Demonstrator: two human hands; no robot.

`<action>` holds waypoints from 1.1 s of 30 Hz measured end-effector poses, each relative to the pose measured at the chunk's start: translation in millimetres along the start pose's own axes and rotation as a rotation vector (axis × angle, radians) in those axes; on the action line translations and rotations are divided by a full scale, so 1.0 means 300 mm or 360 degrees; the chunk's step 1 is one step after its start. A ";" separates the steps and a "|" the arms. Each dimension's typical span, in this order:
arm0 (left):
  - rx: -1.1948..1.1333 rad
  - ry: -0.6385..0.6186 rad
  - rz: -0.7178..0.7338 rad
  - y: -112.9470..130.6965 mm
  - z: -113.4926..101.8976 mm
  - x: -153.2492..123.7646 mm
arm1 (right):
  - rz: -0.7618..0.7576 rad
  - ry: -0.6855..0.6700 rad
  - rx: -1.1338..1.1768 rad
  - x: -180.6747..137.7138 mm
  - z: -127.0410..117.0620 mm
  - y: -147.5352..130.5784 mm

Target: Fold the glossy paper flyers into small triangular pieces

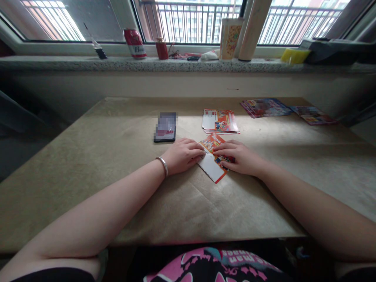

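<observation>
A red and orange printed flyer, partly folded with a white panel showing, lies at a slant on the table between my hands. My left hand, with a silver bangle at the wrist, has its bent fingers closed at the flyer's left edge; its thumb is partly hidden. From the other side, my right hand rests stretched fingers on the printed part, thumb apart from them. Just behind is a small stack of similar flyers. A phone lies beyond my left hand.
Glossy blue and purple leaflets lie at the back right, with more leaflets beside them. The stone windowsill behind the table holds a red can, a red bottle, a tall cup and a yellow item.
</observation>
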State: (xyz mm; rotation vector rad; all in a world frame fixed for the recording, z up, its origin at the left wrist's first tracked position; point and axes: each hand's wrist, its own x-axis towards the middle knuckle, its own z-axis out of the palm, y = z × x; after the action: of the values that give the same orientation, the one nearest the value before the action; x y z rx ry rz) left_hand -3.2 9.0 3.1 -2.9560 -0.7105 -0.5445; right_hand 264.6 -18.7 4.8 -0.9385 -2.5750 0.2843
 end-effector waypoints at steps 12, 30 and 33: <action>0.0082 -0.0025 -0.0058 -0.037 -0.032 -0.028 | -0.0053 -0.0029 -0.0174 -0.011 -0.016 0.014; 0.0183 -0.0054 0.0034 -0.083 -0.069 -0.050 | 0.0045 -0.0141 -0.0455 -0.016 -0.074 -0.003; 0.0142 -0.0051 0.0135 -0.074 -0.064 -0.044 | 0.0079 -0.0219 -0.0536 -0.018 -0.080 -0.024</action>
State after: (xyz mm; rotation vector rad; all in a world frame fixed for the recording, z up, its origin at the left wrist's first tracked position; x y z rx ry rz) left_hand -30.5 20.6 15.7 -2.9019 -0.5923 -0.4481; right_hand 274.3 -26.4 27.1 -1.1348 -2.7833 -0.0796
